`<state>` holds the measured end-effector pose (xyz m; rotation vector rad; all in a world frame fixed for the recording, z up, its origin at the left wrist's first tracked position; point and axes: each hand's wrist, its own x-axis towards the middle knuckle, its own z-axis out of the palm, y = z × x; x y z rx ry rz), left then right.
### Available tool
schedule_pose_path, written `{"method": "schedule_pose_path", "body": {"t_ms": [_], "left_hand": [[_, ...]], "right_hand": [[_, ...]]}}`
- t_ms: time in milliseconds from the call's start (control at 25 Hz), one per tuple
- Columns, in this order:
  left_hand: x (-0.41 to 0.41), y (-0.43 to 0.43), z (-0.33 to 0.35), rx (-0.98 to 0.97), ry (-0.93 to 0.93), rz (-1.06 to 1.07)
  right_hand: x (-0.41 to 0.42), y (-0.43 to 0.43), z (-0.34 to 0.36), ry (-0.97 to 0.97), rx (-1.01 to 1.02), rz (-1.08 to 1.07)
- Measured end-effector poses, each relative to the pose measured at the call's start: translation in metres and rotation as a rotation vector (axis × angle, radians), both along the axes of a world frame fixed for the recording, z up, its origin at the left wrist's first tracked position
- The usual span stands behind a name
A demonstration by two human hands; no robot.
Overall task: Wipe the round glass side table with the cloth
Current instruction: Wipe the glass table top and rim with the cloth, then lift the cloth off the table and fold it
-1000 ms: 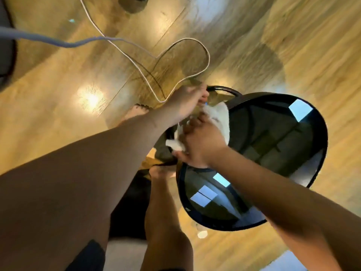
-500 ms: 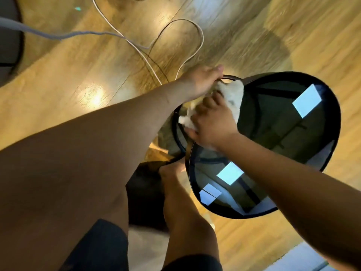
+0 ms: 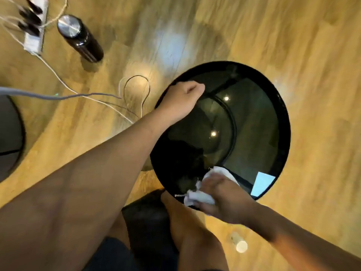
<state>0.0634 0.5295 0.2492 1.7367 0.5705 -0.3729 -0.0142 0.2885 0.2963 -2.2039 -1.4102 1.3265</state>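
The round glass side table (image 3: 254, 124) has a dark reflective top inside a black rim and stands on a wooden floor. My left hand (image 3: 180, 101) grips the table's far-left rim, fingers curled over the edge. My right hand (image 3: 220, 198) presses a crumpled white cloth (image 3: 203, 194) onto the glass at the near edge of the table. Part of the cloth is hidden under my fingers.
A dark cylindrical bottle (image 3: 80, 38) with a metal cap stands on the floor at the upper left, beside a white power strip (image 3: 33, 26) with plugs. Cables (image 3: 134, 94) trail across the floor left of the table. My bare leg and foot (image 3: 187, 222) are below the table.
My right hand has carried the cloth from the far-left rim to the near edge of the glass. My left hand let go of the cloth and now grips the rim. The view shifted.
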Motion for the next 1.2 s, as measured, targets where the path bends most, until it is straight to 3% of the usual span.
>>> {"method": "schedule_pose_path", "body": {"t_ms": [80, 120, 200, 280, 360, 480, 640, 760, 880, 960, 1080, 1200], "left_hand": [[0.018, -0.037, 0.051, -0.27, 0.081, -0.122], [0.026, -0.054, 0.079, -0.431, 0.125, -0.194], [0.033, -0.078, 0.135, -0.668, 0.139, -0.248], [0.045, -0.093, 0.207, -0.793, 0.078, -0.16], [0.053, -0.096, 0.273, -0.831, -0.014, -0.155], [0.066, -0.09, 0.381, -0.755, -0.178, -0.309], [0.076, -0.071, 0.509, -0.55, -0.415, -0.518], [0.067, -0.05, 0.581, -0.414, -0.557, -0.423], [0.052, -0.026, 0.615, -0.392, -0.629, -0.279], [0.037, -0.011, 0.624, -0.388, -0.632, -0.267], [0.021, 0.014, 0.636, -0.388, -0.578, -0.469], [0.021, 0.023, 0.651, -0.15, -0.603, -0.529]], "right_hand": [[0.046, -0.006, 0.059, 0.302, 0.155, -0.74], [0.068, -0.013, 0.09, 0.508, 0.25, -0.989], [0.1, -0.022, 0.146, 0.841, 0.53, -1.252], [0.124, -0.025, 0.216, 0.957, 0.796, -1.388], [0.141, -0.024, 0.279, 1.017, 0.976, -1.438], [0.158, -0.029, 0.371, 1.056, 1.167, -1.406], [0.167, -0.019, 0.485, 0.971, 1.32, -1.289], [0.152, -0.003, 0.543, 0.885, 1.314, -1.248], [0.123, 0.007, 0.557, 0.793, 1.258, -1.198], [0.11, 0.017, 0.558, 0.589, 1.2, -1.249], [0.106, 0.032, 0.571, 0.304, 1.222, -1.355], [0.11, 0.041, 0.595, 0.317, 1.302, -1.366]]}}
